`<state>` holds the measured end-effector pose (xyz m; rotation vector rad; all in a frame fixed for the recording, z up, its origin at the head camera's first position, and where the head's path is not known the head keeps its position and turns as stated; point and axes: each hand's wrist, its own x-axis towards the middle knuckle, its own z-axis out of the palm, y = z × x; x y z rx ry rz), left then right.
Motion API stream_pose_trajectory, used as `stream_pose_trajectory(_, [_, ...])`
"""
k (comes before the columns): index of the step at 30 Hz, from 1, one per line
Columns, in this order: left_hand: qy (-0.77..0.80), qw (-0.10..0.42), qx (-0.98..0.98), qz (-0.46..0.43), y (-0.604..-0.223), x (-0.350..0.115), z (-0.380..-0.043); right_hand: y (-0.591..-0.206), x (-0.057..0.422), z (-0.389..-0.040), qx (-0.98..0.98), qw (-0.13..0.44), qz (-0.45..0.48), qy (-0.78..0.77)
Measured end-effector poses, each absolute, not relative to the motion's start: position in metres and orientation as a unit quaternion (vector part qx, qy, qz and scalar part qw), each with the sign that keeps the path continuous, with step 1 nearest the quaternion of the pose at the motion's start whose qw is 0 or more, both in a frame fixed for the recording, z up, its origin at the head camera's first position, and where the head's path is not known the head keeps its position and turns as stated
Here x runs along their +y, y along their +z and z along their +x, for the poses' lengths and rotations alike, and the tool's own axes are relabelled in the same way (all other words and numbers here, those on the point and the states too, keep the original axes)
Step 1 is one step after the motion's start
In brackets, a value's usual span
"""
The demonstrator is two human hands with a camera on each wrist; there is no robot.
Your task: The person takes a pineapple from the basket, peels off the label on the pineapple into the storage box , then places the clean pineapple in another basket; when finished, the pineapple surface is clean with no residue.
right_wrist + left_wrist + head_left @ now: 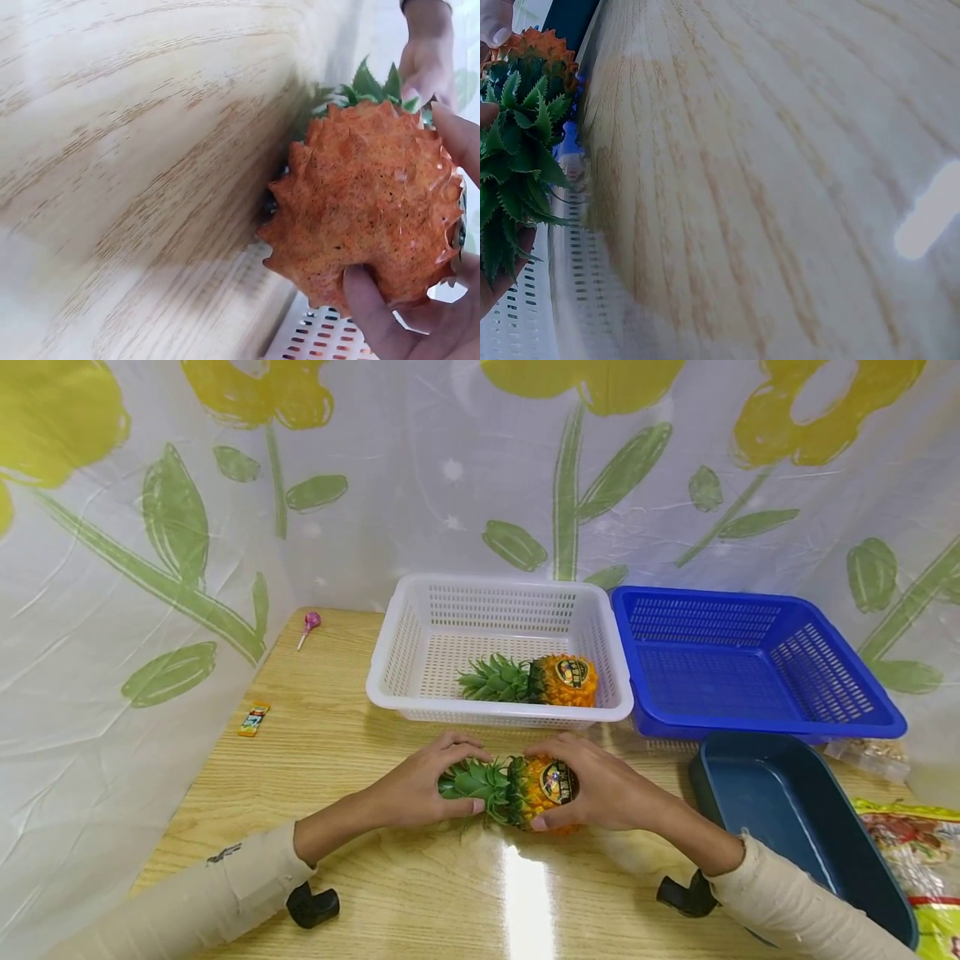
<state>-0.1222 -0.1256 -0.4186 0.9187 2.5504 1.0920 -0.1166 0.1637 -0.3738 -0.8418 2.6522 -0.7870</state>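
Note:
A small pineapple [534, 787] lies sideways, low over the wooden table, its leafy crown pointing left. My left hand [416, 787] curls around the green crown [525, 150], thumb in front and fingers behind. With thumb and fingers spread around the orange fruit, my right hand [611, 783] grips the other end. The right wrist view shows the fruit's bumpy base [367, 202] with the thumb pressed to it. A round black label faces up on the fruit. Just beyond the hands, a second pineapple [567, 682] lies in a white basket [420, 703].
Right of the white basket stands a blue basket [697, 681]. A dark teal tub [787, 802] sits near my right forearm, with a colourful plastic packet [918, 860] beside it. At the left edge are a lollipop [311, 621] and a small wrapped candy [253, 718]. A flowered curtain [420, 510] hangs behind.

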Motion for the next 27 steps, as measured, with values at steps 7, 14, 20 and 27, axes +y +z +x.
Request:
stream_pose_trajectory(7, [0.370, 0.111, 0.867, 0.314, -0.419, -0.126, -0.122, -0.374, 0.170, -0.116, 0.899, 0.123, -0.297, -0.298])
stream_pose_trajectory(14, [0.372, 0.114, 0.865, 0.318, -0.419, -0.126, -0.121, -0.372, 0.176, -0.115, 0.891, 0.135, -0.290, -0.323])
stream_pose_trajectory(20, [0.371, 0.112, 0.864, 0.322, -0.419, -0.126, -0.122, -0.370, 0.181, -0.114, 0.886, 0.140, -0.279, -0.342])
stream_pose_trajectory(27, [0.369, 0.115, 0.865, 0.318, -0.418, -0.127, -0.121, -0.369, 0.186, -0.115, 0.889, 0.126, -0.256, -0.357])
